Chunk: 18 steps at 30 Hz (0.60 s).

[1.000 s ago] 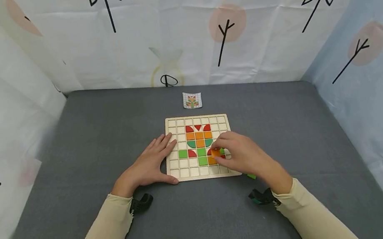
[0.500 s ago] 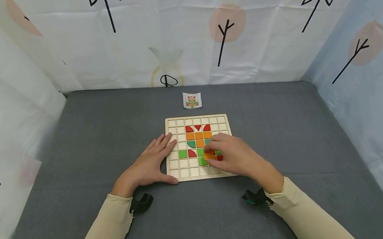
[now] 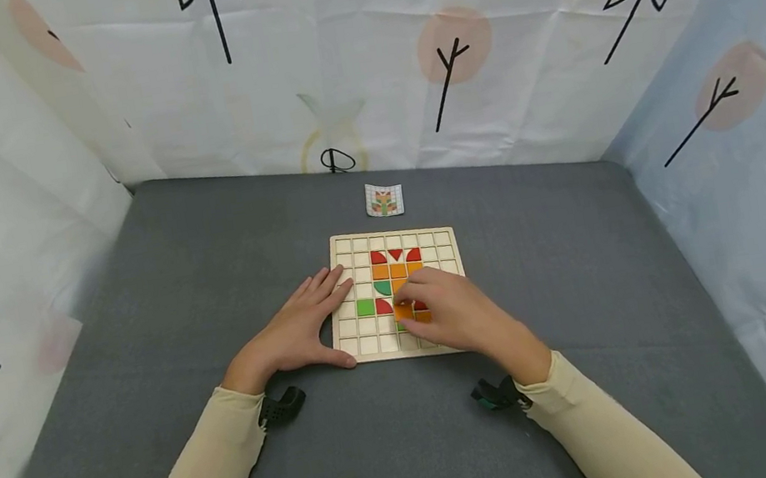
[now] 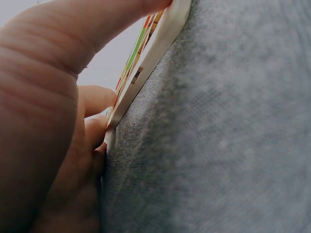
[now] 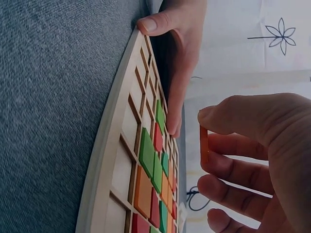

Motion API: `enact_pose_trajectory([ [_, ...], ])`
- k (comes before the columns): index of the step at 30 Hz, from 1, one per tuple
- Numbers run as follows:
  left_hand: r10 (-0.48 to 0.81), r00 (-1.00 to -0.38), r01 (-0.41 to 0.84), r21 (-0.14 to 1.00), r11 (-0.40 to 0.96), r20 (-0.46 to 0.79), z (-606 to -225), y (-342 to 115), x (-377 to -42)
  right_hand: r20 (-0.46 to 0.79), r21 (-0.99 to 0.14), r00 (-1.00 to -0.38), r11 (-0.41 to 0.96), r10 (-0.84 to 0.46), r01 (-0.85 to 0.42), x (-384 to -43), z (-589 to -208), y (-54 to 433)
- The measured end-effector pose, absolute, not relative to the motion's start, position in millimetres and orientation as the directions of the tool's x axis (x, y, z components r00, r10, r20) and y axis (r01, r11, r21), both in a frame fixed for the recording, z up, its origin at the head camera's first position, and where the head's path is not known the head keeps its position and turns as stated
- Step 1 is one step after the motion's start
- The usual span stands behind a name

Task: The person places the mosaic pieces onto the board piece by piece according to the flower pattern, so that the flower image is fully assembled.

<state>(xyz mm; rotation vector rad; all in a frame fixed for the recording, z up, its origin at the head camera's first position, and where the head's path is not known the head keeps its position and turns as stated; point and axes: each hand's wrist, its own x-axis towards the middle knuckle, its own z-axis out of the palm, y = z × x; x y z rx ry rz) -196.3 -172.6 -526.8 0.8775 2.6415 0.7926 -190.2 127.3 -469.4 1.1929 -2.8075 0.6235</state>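
Observation:
My right hand (image 3: 459, 309) pinches a thin orange square tile (image 5: 204, 145) between thumb and fingers, held above the wooden grid board (image 3: 363, 350). The tile hovers over the board's lower middle cells in the head view. Spread along the board's left side, my left hand (image 3: 293, 337) has its thumb at the near left corner and its fingertips on the edge. Red, orange and green tiles fill several cells down the middle, including a green square tile (image 3: 365, 307) and a red quarter-round tile (image 3: 384, 305) left of centre. My right hand hides the board's lower right part.
A small card (image 3: 384, 200) printed with a coloured pattern on a grid lies behind the board. The grey table (image 3: 240, 246) is bordered by white printed cloth (image 3: 376, 105) at the back and sides.
My right hand has moved left across the board with the orange tile still pinched, from the right-hand cells to the middle. My left hand has stayed in place.

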Motion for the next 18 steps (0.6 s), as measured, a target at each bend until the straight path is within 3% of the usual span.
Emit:
enact_pose_trajectory([
  [18, 0.617, -0.785, 0.484, 0.567, 0.667, -0.055, -524, -173, -196, 0.155, -0.323, -0.696, 0.63, -0.701, -0.706, -191, -480, 109],
])
